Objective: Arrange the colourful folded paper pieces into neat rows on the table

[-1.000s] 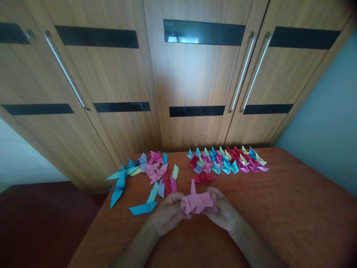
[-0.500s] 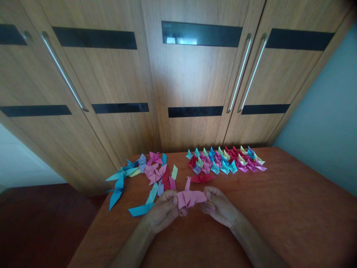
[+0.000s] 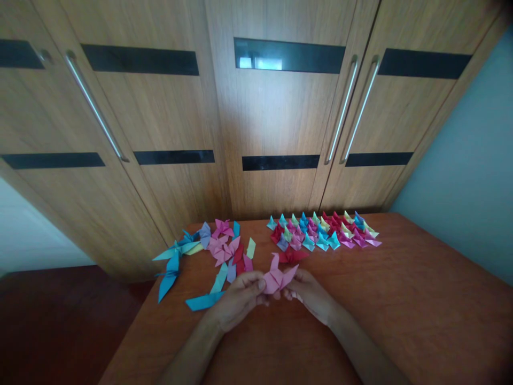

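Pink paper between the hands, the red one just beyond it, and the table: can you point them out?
Pink paper (image 3: 274,281): head view, middle of its body.
Red paper (image 3: 293,256): head view, middle of what shows.
Table (image 3: 417,299): head view, bare top, right side.

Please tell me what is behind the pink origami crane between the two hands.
Behind the pink origami crane, a red origami piece lies on the brown table, with rows of small folded papers farther back. The patch of table that the crane covers cannot be seen.

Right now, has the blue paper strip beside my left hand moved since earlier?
No; judged against the table, the blue paper strip shows no visible shift either way.
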Demonstrator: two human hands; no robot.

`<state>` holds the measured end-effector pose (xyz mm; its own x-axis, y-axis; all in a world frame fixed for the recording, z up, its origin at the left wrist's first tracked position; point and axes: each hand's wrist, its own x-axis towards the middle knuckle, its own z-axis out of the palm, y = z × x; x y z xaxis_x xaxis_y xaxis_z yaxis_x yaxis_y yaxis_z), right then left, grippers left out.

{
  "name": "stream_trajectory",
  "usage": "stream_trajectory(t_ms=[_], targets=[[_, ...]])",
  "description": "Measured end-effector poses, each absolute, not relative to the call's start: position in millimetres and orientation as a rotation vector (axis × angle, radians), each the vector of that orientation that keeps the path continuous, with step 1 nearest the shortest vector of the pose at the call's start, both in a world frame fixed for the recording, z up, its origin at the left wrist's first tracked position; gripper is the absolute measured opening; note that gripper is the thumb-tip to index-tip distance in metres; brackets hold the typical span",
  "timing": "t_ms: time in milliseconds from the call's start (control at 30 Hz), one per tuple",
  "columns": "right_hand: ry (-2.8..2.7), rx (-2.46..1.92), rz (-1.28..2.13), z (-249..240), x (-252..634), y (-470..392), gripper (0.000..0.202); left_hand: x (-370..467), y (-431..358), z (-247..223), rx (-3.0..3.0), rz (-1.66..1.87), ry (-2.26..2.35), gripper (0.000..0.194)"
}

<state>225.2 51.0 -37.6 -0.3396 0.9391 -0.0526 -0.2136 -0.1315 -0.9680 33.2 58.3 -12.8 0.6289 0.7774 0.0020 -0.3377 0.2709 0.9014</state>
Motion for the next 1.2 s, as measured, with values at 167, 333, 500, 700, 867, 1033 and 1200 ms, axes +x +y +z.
stream_trajectory(t_ms=[167,333,500,700,867,1033,1200], targets=[[-1.319,-1.106,1.325,-41.4,241.5,62.7,0.031,32.0,63.6,-6.5,1.319,0.792,0.739,0.026],[-1.377,-1.299,0.743,-38.4,250.1,65.9,0.032,32.4,68.7,-9.3,1.415,0.794,0.871,0.03],[-1.644,-1.237,0.414,-26.7,243.3,51.8,0.022,35.9,69.9,-14.9,1.425,0.773,0.923,0.031],[-1.893,-1.23,0.246,-32.3,231.4,45.2,0.018,39.4,67.7,-15.3,1.421,0.771,0.911,0.032],[-1.87,-1.315,0.084,-37.4,242.3,52.9,0.023,40.1,69.7,-25.4,1.409,0.758,0.892,0.031],[-1.661,-1.593,-0.169,-32.8,286.9,62.3,0.027,40.3,71.1,-35.7,1.4,0.76,0.872,0.03],[-1.51,-1.967,-0.226,-33.1,319.2,64.2,0.017,41.1,69.7,-33.0,1.409,0.726,0.899,0.029]])
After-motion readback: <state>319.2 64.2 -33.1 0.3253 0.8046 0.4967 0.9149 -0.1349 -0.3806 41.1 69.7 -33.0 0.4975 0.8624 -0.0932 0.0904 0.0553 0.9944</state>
